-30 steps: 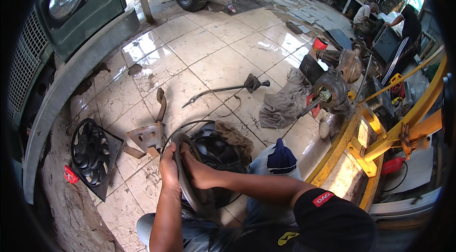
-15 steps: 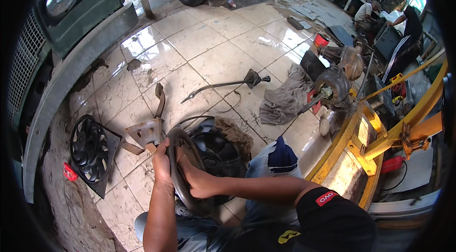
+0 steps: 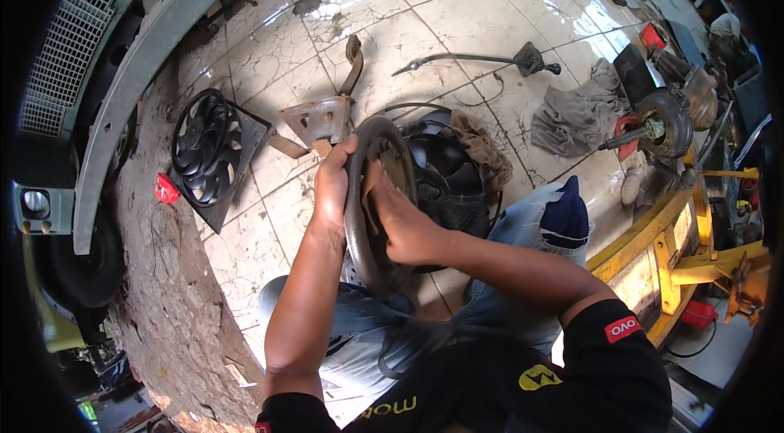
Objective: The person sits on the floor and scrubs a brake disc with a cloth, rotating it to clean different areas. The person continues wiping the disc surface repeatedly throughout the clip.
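A round, dark metal dish with a thick rounded rim (image 3: 359,220) stands on edge between my knees. My left hand (image 3: 333,186) is closed around its left rim, with the thumb near the top. My right hand (image 3: 406,225) presses against the hollow inner face, fingers together and pointing up; a thin brownish edge shows by the fingertips, too small to name. Just behind the dish lies a black, rounded plastic part (image 3: 445,167) with a brown rag (image 3: 480,143) beside it. A rusty pedal bracket (image 3: 318,121) rests on the tiles beyond my left hand.
A black fan in its shroud (image 3: 208,139) lies at left by a red piece (image 3: 167,188). Farther off are a lever with a boot (image 3: 529,60), a grey cloth (image 3: 581,110) and a greasy axle housing (image 3: 663,124). A yellow frame (image 3: 665,270) stands right; a vehicle bumper (image 3: 135,73) curves left.
The view has tilted down and turned left, so the floor things sit higher and farther right. Both hands stay on the dish, the right hand a little higher on its inner face.
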